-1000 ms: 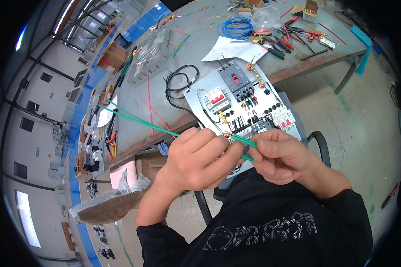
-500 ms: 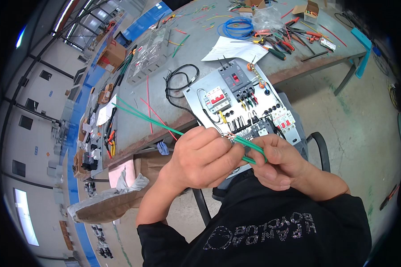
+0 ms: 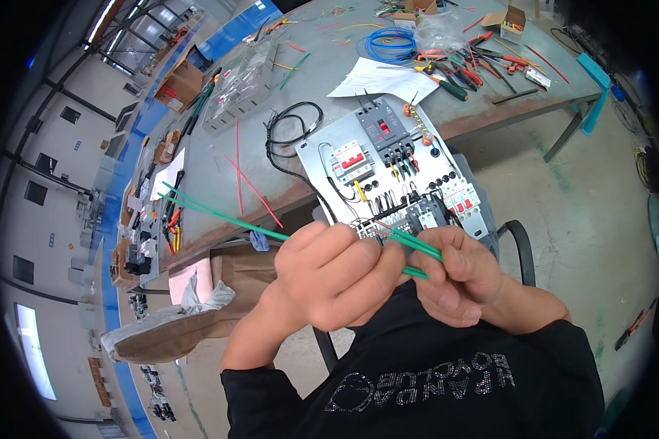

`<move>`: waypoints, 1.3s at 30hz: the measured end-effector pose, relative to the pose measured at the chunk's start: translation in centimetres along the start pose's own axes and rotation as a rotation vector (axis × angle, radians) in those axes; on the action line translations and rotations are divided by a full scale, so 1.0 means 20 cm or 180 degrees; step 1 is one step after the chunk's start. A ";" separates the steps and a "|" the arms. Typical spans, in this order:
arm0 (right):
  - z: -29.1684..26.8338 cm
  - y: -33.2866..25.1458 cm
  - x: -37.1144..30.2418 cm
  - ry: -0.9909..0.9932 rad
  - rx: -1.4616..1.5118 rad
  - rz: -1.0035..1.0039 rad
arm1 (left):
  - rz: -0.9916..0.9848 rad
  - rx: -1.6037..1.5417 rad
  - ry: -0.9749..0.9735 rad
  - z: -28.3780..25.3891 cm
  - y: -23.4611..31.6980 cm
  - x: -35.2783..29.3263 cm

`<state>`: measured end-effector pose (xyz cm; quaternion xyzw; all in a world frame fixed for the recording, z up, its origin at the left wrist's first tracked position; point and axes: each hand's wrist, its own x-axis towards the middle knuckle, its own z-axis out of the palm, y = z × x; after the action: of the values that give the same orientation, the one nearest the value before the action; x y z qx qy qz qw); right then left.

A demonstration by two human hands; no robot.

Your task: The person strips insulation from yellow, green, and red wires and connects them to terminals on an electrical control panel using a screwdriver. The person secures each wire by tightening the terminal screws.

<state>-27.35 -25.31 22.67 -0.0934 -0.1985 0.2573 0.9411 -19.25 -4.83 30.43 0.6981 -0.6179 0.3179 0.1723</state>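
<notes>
My left hand (image 3: 333, 274) is closed in a fist round green wires (image 3: 227, 217), whose long ends stick out to the left over the table edge. My right hand (image 3: 458, 274) pinches short green wire lengths (image 3: 416, 244) between thumb and fingers. A thin strip of bare copper strands (image 3: 382, 224) seems to show between the two hands; the exact ends are partly hidden by my fingers. Just beyond the hands, a pale mounting panel (image 3: 321, 162) leans at the table edge. It carries a grey circuit breaker (image 3: 383, 132), a small red-switch breaker (image 3: 351, 161) and a contactor (image 3: 426, 214).
On the grey table (image 3: 315, 73) lie a black cable coil (image 3: 294, 124), red wires (image 3: 252, 192), paper (image 3: 373, 77), a blue wire coil (image 3: 388, 45) and several pliers (image 3: 465, 73). A chair arm (image 3: 521, 249) stands right; brown cloth (image 3: 227, 293) lies left.
The hands have drawn slightly apart, and more space shows between the green wires at the left fist and those in the right hand. The view has shifted a little.
</notes>
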 end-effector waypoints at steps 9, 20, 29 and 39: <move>0.16 -0.01 -0.01 -0.0173 -0.0458 -0.0263 | -0.0314 0.0164 0.0259 -0.06 0.13 0.07; 0.23 -0.07 0.01 -0.0039 -0.1139 -0.0479 | -0.0528 -0.0355 0.0650 -0.01 0.11 0.10; 0.22 -0.05 0.00 -0.0022 -0.0875 -0.0536 | -0.0553 -0.0322 0.0503 -0.04 0.12 0.10; 0.27 -0.03 0.05 -0.0550 -0.1888 -0.1120 | -0.0926 -0.0466 0.0901 -0.05 0.22 0.14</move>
<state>-28.56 -24.95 27.94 -0.3048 -0.3565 0.0294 0.8827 -23.76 -7.10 32.42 0.7140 -0.5017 0.3388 0.3516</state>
